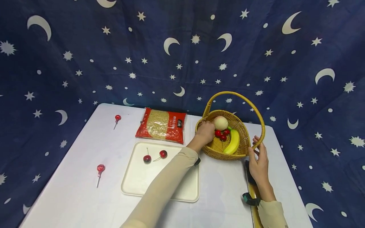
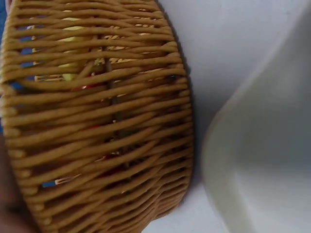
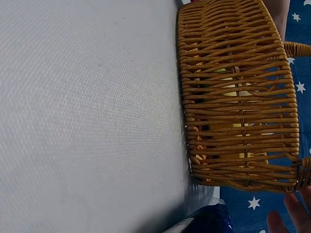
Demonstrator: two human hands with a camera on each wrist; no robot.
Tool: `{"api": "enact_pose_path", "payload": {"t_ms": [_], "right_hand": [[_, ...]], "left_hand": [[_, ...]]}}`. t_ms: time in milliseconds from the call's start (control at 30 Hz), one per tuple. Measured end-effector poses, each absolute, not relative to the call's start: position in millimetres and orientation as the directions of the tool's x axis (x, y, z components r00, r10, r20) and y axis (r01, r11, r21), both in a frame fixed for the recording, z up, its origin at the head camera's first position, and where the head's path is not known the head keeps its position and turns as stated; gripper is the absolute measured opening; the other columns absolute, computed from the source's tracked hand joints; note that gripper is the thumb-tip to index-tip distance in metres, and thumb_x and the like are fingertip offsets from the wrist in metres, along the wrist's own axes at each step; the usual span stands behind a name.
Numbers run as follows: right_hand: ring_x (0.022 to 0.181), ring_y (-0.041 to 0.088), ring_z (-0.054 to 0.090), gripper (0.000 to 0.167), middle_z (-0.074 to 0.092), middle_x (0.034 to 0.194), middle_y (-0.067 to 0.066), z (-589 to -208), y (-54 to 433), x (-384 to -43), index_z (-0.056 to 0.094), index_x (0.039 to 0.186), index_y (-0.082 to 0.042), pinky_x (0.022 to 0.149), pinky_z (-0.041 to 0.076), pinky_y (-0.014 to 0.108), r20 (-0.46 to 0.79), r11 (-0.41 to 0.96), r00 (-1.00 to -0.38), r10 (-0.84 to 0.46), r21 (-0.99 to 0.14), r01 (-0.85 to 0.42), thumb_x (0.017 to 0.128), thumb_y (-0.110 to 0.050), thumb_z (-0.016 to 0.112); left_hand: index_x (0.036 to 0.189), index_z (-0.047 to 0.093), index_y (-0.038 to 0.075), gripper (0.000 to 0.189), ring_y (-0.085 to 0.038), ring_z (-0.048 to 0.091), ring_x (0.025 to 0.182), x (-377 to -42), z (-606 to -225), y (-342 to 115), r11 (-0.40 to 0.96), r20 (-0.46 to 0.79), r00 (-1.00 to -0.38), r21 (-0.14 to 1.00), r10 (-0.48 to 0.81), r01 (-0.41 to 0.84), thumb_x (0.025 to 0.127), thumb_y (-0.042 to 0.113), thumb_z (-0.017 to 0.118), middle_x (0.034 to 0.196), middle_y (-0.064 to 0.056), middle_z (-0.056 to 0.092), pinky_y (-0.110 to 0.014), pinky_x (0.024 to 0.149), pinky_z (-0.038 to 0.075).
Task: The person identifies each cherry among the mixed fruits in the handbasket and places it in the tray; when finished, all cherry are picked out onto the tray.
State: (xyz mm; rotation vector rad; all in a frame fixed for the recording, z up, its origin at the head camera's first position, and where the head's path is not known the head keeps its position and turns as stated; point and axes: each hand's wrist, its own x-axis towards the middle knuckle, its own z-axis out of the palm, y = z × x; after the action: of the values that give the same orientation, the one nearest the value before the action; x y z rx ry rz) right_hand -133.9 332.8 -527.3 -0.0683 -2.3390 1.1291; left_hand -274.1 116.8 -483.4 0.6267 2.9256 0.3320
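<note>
A wicker basket (image 1: 222, 155) with a tall arched handle stands at the back right of the table. In it lie a banana (image 1: 233, 141), several red cherries (image 1: 223, 137) and a pale round fruit (image 1: 220, 123). My left hand (image 1: 206, 132) reaches over the basket's left rim, beside the cherries; its fingertips are hidden, so I cannot tell whether it holds anything. My right hand (image 1: 259, 161) is at the basket's right side, thumb and fingers on either side of the handle's base. Two cherries (image 1: 163, 154) with stems lie on the cream tray (image 1: 159, 198), under my left forearm.
Behind the tray lies a red-and-clear bag (image 1: 161, 125) of yellowish grains. Two red lollipops (image 1: 100, 168) (image 1: 117, 117) lie at the left. A long black-and-yellow object (image 1: 251, 177) lies under my right wrist. A dark blue starry cloth (image 1: 182, 57) hangs round the table.
</note>
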Motion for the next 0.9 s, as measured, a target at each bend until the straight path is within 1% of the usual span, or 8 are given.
{"api": "enact_pose_path", "payload": {"t_ms": [100,300,400,500,600,733,833,900], "right_hand": [[0.138,0.035,0.05,0.051,0.049,0.16,0.017,-528.0,331.9,-134.3,0.044,0.161,-0.009,0.107,0.037,0.003,0.454,0.639,-0.851,0.264,-0.743,-0.198,0.11,-0.011,0.055],[0.138,0.03,0.051,0.053,0.05,0.16,0.015,-528.5,331.7,-134.7,0.043,0.162,-0.014,0.106,0.036,0.001,0.465,0.644,-0.847,0.258,-0.736,-0.208,0.11,-0.011,0.055],[0.139,0.03,0.05,0.052,0.049,0.161,0.014,-528.8,332.1,-134.3,0.044,0.161,-0.012,0.106,0.036,0.001,0.461,0.643,-0.849,0.259,-0.738,-0.204,0.11,-0.01,0.055],[0.141,0.026,0.05,0.05,0.048,0.163,0.011,-527.9,331.9,-133.9,0.045,0.159,-0.01,0.106,0.035,0.002,0.442,0.647,-0.857,0.266,-0.741,-0.181,0.11,-0.009,0.055],[0.144,0.024,0.05,0.052,0.049,0.162,0.011,-527.5,332.0,-133.7,0.043,0.161,-0.013,0.107,0.036,0.004,0.414,0.652,-0.866,0.28,-0.744,-0.145,0.11,-0.01,0.055],[0.146,0.03,0.05,0.055,0.051,0.158,0.014,-526.8,331.4,-132.7,0.04,0.164,-0.018,0.109,0.04,0.013,0.39,0.647,-0.874,0.289,-0.752,-0.121,0.111,-0.013,0.056],[0.146,0.034,0.05,0.054,0.051,0.158,0.015,-525.4,331.1,-131.9,0.041,0.163,-0.017,0.11,0.04,0.014,0.393,0.644,-0.874,0.286,-0.754,-0.128,0.111,-0.015,0.055],[0.146,0.033,0.049,0.053,0.051,0.159,0.014,-524.5,331.4,-132.1,0.042,0.162,-0.014,0.108,0.038,0.009,0.403,0.645,-0.87,0.284,-0.752,-0.138,0.111,-0.013,0.055]], "left_hand": [[0.128,0.075,0.013,0.028,-0.025,0.068,0.122,-273.1,-484.8,119.2,0.891,-0.101,-0.9,0.226,0.424,0.394,0.103,0.025,0.069,0.129,-0.008,0.074,-0.035,0.096,0.062],[0.118,0.079,0.015,0.02,-0.023,0.074,0.11,-272.5,-488.1,121.5,0.886,-0.088,-0.897,0.226,0.433,0.406,0.101,0.013,0.067,0.119,-0.004,0.08,-0.035,0.087,0.064],[0.114,0.08,0.015,0.018,-0.022,0.077,0.106,-272.9,-489.8,121.4,0.88,-0.077,-0.895,0.236,0.439,0.412,0.1,0.011,0.069,0.117,-0.004,0.081,-0.035,0.084,0.065],[0.112,0.08,0.015,0.017,-0.021,0.078,0.104,-272.4,-489.9,120.7,0.877,-0.071,-0.893,0.241,0.444,0.416,0.099,0.01,0.07,0.116,-0.003,0.081,-0.035,0.083,0.065],[0.113,0.079,0.016,0.017,-0.021,0.079,0.103,-270.9,-490.2,120.1,0.879,-0.08,-0.893,0.236,0.443,0.415,0.1,0.01,0.07,0.115,-0.002,0.081,-0.035,0.083,0.065],[0.112,0.079,0.016,0.016,-0.02,0.078,0.1,-269.9,-491.4,119.3,0.881,-0.083,-0.896,0.243,0.436,0.406,0.1,0.01,0.07,0.113,-0.001,0.081,-0.033,0.081,0.064],[0.104,0.078,0.015,0.011,-0.018,0.077,0.096,-269.9,-489.8,117.8,0.867,-0.041,-0.894,0.271,0.445,0.419,0.097,0.009,0.072,0.107,-0.002,0.081,-0.032,0.077,0.063],[0.098,0.077,0.014,0.007,-0.017,0.076,0.094,-269.8,-485.9,116.0,0.846,0.005,-0.888,0.298,0.461,0.441,0.096,0.008,0.073,0.103,-0.002,0.08,-0.031,0.076,0.061]]}}
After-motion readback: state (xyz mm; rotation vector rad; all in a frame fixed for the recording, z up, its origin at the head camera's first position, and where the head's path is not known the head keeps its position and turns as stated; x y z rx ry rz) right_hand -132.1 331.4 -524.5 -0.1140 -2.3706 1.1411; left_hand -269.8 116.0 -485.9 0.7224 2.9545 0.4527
